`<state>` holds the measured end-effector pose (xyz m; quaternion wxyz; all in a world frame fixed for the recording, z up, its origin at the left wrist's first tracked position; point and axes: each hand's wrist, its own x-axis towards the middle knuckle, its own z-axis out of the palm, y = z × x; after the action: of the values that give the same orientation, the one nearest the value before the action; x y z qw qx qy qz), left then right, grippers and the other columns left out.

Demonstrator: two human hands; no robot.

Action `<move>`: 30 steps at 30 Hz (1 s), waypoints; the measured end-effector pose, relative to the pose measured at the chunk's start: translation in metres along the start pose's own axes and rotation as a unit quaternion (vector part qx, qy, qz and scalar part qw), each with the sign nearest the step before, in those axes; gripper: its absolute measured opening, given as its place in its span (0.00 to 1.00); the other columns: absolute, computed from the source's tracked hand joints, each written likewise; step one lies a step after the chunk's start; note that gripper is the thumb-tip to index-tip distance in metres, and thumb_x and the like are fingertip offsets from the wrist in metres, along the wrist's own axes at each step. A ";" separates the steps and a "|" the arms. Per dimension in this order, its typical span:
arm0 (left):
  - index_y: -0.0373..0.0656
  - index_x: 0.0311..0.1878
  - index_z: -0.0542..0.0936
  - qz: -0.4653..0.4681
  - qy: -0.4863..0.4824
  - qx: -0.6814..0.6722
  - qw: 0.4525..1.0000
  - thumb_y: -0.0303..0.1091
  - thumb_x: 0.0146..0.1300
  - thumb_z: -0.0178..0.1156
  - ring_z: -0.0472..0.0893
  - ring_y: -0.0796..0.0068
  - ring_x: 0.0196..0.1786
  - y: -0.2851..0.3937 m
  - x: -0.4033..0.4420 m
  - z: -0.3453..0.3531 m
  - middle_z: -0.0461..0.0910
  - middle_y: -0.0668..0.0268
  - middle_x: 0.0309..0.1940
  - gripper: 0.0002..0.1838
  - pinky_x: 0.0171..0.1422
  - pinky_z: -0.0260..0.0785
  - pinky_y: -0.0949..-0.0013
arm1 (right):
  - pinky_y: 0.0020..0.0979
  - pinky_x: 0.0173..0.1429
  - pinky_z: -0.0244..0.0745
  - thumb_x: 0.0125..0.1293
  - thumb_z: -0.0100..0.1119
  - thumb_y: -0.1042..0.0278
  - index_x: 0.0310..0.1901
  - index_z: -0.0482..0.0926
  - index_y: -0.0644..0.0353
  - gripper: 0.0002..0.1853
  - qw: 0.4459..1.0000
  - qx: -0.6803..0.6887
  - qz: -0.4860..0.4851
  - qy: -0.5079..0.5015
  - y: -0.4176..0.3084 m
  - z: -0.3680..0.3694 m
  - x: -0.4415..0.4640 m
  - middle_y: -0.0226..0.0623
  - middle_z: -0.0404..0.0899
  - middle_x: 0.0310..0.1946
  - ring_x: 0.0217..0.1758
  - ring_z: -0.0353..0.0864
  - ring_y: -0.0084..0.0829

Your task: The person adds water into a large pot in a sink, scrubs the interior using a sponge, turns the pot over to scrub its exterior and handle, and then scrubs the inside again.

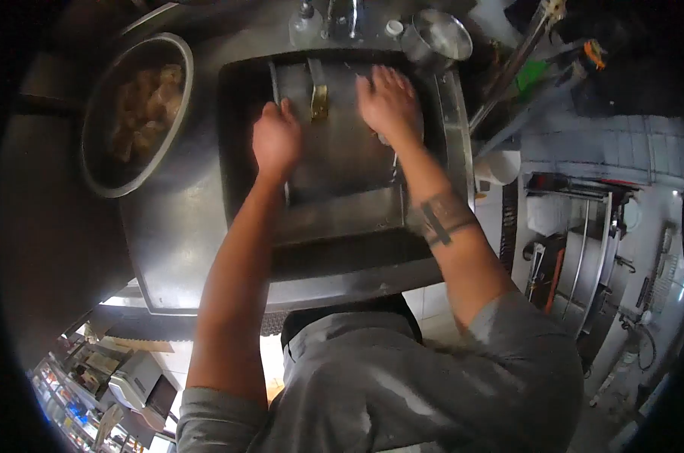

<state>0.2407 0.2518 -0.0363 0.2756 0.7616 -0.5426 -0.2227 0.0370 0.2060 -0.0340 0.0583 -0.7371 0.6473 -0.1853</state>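
A rectangular metal tray (334, 155) lies in the dark-walled sink (319, 257). My left hand (276, 141) is closed at the tray's left edge, its thumb pointing up. Over the right part of the tray, my right hand (389, 103) lies flat with its fingers stretched out, slightly blurred. Something pale shows at the edge of its palm, but I cannot make out what. Between my hands, toward the back, is a narrow yellowish strip (319, 103) that I cannot identify.
Left of the sink stands a large metal bowl (188, 83) holding what looks like raw meat pieces (149, 109). Behind the sink are a clear pump bottle (306, 29) and a metal pot (442, 36). A metal shelf rack (583, 249) stands at right.
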 end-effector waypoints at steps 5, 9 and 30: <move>0.34 0.40 0.79 0.017 -0.005 -0.009 1.000 0.50 0.78 0.51 0.83 0.33 0.45 0.006 0.002 0.002 0.84 0.38 0.35 0.24 0.49 0.74 0.42 | 0.50 0.84 0.50 0.78 0.46 0.53 0.73 0.69 0.63 0.30 0.995 -0.014 -0.064 0.074 -0.028 0.025 -0.081 0.49 0.67 0.75 0.81 0.61 0.47; 0.34 0.43 0.81 0.014 0.000 0.015 1.000 0.50 0.77 0.51 0.84 0.34 0.46 -0.005 0.007 0.002 0.84 0.39 0.38 0.24 0.51 0.74 0.43 | 0.51 0.84 0.48 0.77 0.45 0.53 0.71 0.72 0.62 0.28 0.997 -0.066 -0.017 0.046 0.079 0.040 -0.076 0.48 0.69 0.75 0.81 0.61 0.47; 0.37 0.52 0.82 -0.041 -0.190 -0.405 0.893 0.61 0.81 0.42 0.80 0.66 0.41 -0.055 0.034 0.030 0.84 0.59 0.41 0.33 0.52 0.73 0.60 | 0.60 0.85 0.40 0.75 0.55 0.55 0.77 0.63 0.65 0.34 0.996 0.066 -0.054 0.005 -0.054 0.032 -0.150 0.48 0.56 0.82 0.86 0.51 0.46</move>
<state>0.2711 0.2284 -0.0961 0.4428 0.5487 -0.4152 -0.5748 0.0843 0.3555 -0.0755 0.0934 -0.7649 0.5929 -0.2340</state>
